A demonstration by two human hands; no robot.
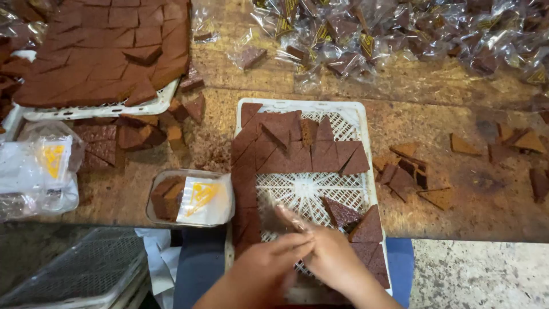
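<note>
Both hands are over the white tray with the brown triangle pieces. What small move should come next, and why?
Probably the right hand should reach a little forward and pick the loose triangle piece. It lies alone on the bare mesh of the white tray, nearest the fingers. The left hand seems to hold something blurred, perhaps a clear wrapper, which I cannot tell for sure.

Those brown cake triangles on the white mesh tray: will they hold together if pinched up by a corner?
Probably not: the cake triangles look soft, with crumbs scattered around the mesh tray. Thin tips likely snap. They look light and unlikely to roll.
</note>
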